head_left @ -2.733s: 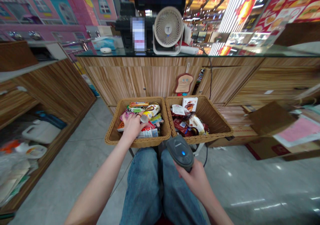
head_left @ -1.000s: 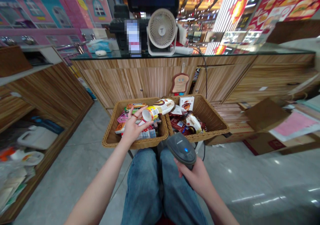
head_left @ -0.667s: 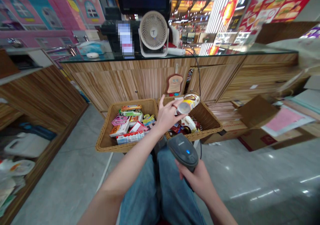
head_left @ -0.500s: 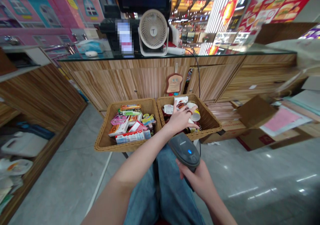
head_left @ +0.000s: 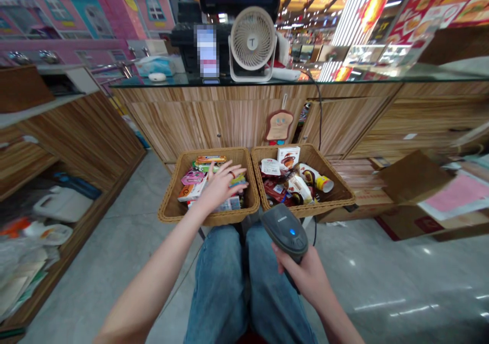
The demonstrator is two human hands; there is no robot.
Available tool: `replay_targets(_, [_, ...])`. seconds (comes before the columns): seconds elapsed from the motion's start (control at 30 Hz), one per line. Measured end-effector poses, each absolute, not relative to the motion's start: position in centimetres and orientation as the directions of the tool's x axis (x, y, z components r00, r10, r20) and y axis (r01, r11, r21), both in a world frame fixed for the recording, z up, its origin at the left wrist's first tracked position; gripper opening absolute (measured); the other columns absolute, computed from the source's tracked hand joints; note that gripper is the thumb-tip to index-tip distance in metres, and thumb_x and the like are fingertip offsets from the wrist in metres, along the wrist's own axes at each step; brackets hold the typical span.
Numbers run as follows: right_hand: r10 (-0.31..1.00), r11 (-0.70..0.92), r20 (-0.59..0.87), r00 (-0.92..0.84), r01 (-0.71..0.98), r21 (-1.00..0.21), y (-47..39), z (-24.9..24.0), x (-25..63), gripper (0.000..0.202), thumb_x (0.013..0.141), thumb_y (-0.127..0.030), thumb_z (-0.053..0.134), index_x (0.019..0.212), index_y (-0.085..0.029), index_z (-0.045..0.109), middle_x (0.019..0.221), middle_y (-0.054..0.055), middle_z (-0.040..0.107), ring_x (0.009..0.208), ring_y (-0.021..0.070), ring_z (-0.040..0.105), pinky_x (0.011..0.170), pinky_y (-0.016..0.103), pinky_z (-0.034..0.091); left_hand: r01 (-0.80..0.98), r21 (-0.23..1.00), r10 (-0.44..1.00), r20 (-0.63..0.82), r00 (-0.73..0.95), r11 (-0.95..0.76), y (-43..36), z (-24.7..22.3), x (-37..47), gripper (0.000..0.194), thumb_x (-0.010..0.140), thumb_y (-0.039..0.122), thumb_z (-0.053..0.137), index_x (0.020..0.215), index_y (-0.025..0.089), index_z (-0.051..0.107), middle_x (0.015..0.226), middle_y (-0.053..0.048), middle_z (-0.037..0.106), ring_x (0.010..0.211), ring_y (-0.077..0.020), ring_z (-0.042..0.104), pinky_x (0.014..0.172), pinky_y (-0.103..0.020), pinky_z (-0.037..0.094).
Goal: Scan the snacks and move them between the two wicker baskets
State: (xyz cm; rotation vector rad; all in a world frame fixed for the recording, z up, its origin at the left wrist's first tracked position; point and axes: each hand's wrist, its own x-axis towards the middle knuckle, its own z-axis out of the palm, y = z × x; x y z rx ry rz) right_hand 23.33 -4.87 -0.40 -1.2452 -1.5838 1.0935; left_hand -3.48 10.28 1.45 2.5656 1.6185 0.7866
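Holding the scanner point(head_left: 284, 229) clamped in the right hand point(head_left: 304, 271), near the front rim of the right basket point(head_left: 343, 195). Spreading the open left hand point(head_left: 218, 185), well apart from the right, over packets point(head_left: 192, 177) in the left basket point(head_left: 167, 201); cannot tell if touching them. In the right basket, see the tube point(head_left: 324, 183) and box point(head_left: 289, 157). Beyond, see the counter point(head_left: 183, 122), with the fan point(head_left: 252, 38) on top.

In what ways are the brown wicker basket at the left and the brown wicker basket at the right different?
The left basket holds pink, green, orange and other packets; the right basket holds mostly dark red, brown and white packs, plus a yellow-and-white tube. The bare left hand spreads over the left basket, while no hand is over the right basket. Both are woven and roughly rectangular, standing side by side.
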Motion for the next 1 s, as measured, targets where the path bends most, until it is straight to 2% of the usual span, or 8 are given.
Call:
replay_targets(0.1, [0.979, 0.144, 0.095, -0.180, 0.280, -0.949, -4.7, -0.8, 23.1, 0.049, 0.095, -0.052, 0.064, 0.056, -0.023, 0.057, 0.051, 0.003, 0.063, 0.049, 0.0187, 0.062, 0.052, 0.027, 0.050, 0.886, 0.275, 0.906, 0.313, 0.285, -0.374, 10.1, 1.0, -8.1, 0.029, 0.092, 0.040, 0.076, 0.121, 0.038, 0.077, 0.145, -0.005, 0.068, 0.152, -0.0339, 0.044, 0.127, -0.070, 0.002])
replay_targets(0.2, [0.976, 0.159, 0.106, -0.189, 0.296, -0.942, -4.4, -1.1, 22.7, 0.050, 0.097, -0.053, 0.063, 0.057, -0.023, 0.057, 0.050, 0.003, 0.063, 0.047, 0.0187, 0.062, 0.052, 0.027, 0.050, 0.904, 0.294, 0.944, 0.205, 0.258, -0.311, 10.0, 0.4, -11.2, 0.017, 0.088, 0.040, 0.078, 0.104, 0.039, 0.082, 0.142, -0.004, 0.070, 0.153, -0.0345, 0.042, 0.126, -0.071, 0.004])
replay_targets(0.43, [0.970, 0.156, 0.091, -0.224, 0.292, -0.944, -3.6, -1.2, 21.5, 0.052, 0.097, -0.054, 0.063, 0.057, -0.023, 0.056, 0.050, 0.003, 0.063, 0.048, 0.0188, 0.062, 0.049, 0.026, 0.050, 0.876, 0.391, 0.956, 0.039, 0.290, -0.281, 9.1, -1.1, -12.5, 0.018, 0.091, 0.051, 0.073, 0.094, 0.037, 0.084, 0.146, -0.002, 0.067, 0.155, -0.0337, 0.038, 0.126, -0.069, 0.000])
replay_targets(0.6, [0.971, 0.142, 0.072, -0.228, 0.305, -0.942, -3.3, -1.4, 21.0, 0.052, 0.097, -0.055, 0.064, 0.056, -0.023, 0.057, 0.051, 0.004, 0.064, 0.048, 0.0190, 0.062, 0.050, 0.027, 0.050, 0.857, 0.420, 0.951, 0.054, 0.306, -0.299, 9.0, -1.4, -12.4, 0.024, 0.091, 0.057, 0.072, 0.090, 0.036, 0.084, 0.143, -0.002, 0.070, 0.155, -0.0337, 0.039, 0.127, -0.067, -0.002])
replay_targets(0.8, [0.967, 0.144, 0.070, -0.244, 0.303, -0.942, -3.2, -1.7, 20.6, 0.052, 0.097, -0.056, 0.064, 0.057, -0.023, 0.057, 0.050, 0.003, 0.063, 0.049, 0.0194, 0.063, 0.052, 0.027, 0.051, 0.819, 0.505, 0.962, 0.121, 0.245, -0.272, 9.8, -0.5, -12.7, 0.024, 0.090, 0.057, 0.073, 0.090, 0.036, 0.084, 0.141, -0.003, 0.070, 0.149, -0.0333, 0.046, 0.127, -0.067, 0.014])
replay_targets(1.0, [0.969, 0.144, 0.074, -0.237, 0.294, -0.945, -3.1, -1.5, 20.6, 0.051, 0.097, -0.057, 0.063, 0.060, -0.022, 0.058, 0.050, 0.003, 0.063, 0.048, 0.0190, 0.062, 0.051, 0.027, 0.050, 0.866, 0.474, 0.979, 0.188, 0.079, -0.161, 13.5, 0.0, -10.8, 0.019, 0.089, 0.051, 0.074, 0.085, 0.034, 0.083, 0.135, -0.003, 0.073, 0.136, -0.0346, 0.057, 0.121, -0.075, 0.017])
